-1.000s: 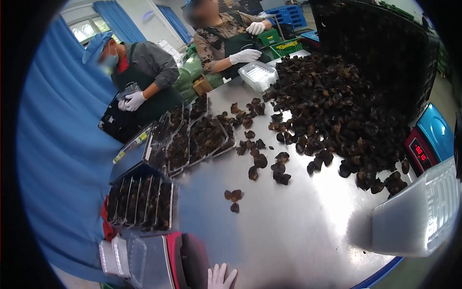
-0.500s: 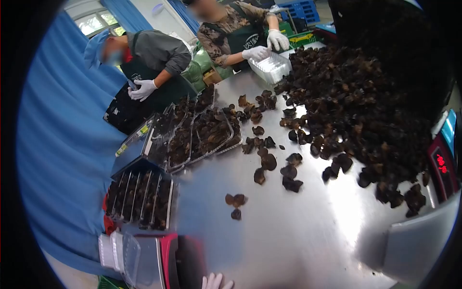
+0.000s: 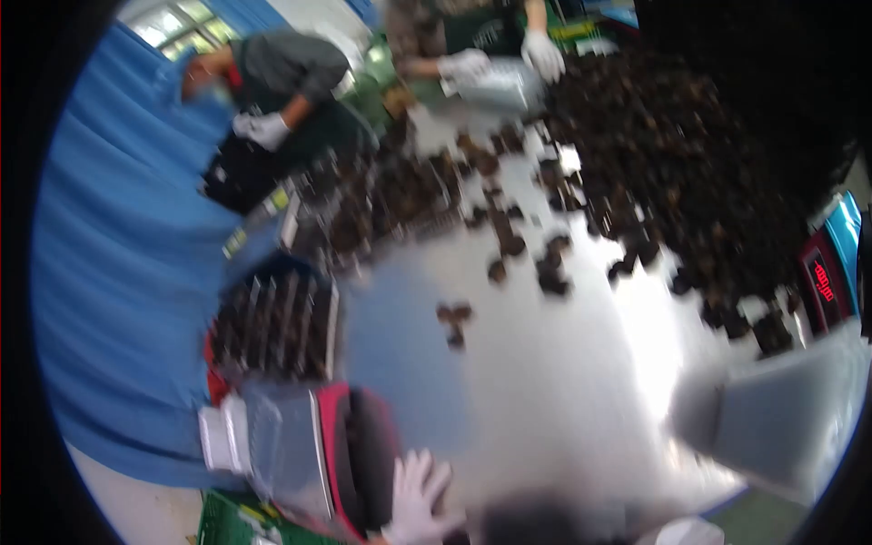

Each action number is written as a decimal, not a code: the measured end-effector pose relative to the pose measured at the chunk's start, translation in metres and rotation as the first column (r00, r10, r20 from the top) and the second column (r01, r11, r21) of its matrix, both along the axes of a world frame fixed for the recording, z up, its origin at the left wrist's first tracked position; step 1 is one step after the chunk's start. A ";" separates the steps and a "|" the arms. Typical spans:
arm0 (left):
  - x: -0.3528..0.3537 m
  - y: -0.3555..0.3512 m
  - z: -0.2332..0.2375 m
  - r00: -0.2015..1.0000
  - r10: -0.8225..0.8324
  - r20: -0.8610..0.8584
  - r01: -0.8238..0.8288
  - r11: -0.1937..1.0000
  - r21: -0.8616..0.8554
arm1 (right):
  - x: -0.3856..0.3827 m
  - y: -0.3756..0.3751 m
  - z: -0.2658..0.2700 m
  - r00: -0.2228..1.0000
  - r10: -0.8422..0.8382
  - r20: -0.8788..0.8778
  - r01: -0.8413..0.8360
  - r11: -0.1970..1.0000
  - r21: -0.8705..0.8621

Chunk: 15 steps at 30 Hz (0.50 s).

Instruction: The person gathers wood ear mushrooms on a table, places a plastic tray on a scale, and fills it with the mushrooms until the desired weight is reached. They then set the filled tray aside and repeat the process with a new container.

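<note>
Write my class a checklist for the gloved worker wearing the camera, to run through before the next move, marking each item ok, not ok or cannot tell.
1. Left hand free: ok; its gloved fingers are spread beside the red-edged device.
2. Right hand free: cannot tell; only a white, apparently gloved part shows at the bottom edge.
3. All dark pieces in the heap: not ok; a small cluster lies apart on the metal table.
4. Right-hand display readable: cannot tell; lit red, but blurred.
5. Co-workers' hands away from the left hand: ok; they are across the table.
</note>
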<state>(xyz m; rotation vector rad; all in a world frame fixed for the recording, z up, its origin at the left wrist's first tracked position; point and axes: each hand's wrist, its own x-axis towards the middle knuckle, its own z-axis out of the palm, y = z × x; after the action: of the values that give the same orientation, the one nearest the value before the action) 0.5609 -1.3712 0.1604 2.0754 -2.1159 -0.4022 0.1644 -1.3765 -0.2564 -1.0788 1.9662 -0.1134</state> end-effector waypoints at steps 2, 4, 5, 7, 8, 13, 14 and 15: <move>-0.002 0.007 0.000 1.000 0.008 0.030 -0.008 1.000 0.013 | -0.029 0.034 0.008 0.999 -0.027 0.041 0.027 1.000 -0.005; 0.000 0.010 -0.003 0.998 0.005 0.056 -0.005 1.000 0.001 | -0.039 0.053 0.023 0.991 -0.089 0.097 0.093 0.995 -0.039; 0.000 0.006 -0.004 0.999 0.008 0.031 -0.007 1.000 -0.007 | -0.043 0.062 0.032 0.983 -0.125 0.138 0.134 0.989 -0.061; 0.000 0.010 -0.002 0.999 0.006 0.038 -0.004 0.999 -0.042 | -0.061 0.088 0.058 0.940 -0.195 0.280 0.222 0.973 -0.067; 0.000 0.007 -0.004 1.000 0.005 0.017 -0.005 0.999 -0.051 | -0.073 0.095 0.071 0.896 -0.231 0.380 0.257 0.966 -0.019; 0.000 0.011 -0.008 1.000 0.005 0.019 -0.002 0.992 -0.128 | -0.124 0.105 0.220 0.873 0.024 0.487 -0.090 0.990 0.112; 0.001 0.013 -0.009 1.000 0.006 0.021 -0.003 0.990 -0.140 | -0.126 0.106 0.240 0.859 0.025 0.512 -0.091 0.990 0.105; 0.001 0.014 -0.010 1.000 0.004 0.011 -0.002 0.987 -0.160 | -0.117 0.092 0.279 0.882 0.190 0.432 -0.253 0.963 0.094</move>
<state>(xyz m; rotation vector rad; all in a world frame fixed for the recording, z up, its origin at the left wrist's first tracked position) 0.5621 -1.3569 0.1507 1.9952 -2.0769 -0.2124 0.0476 -1.2846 0.0221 -1.0721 1.4323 -0.0659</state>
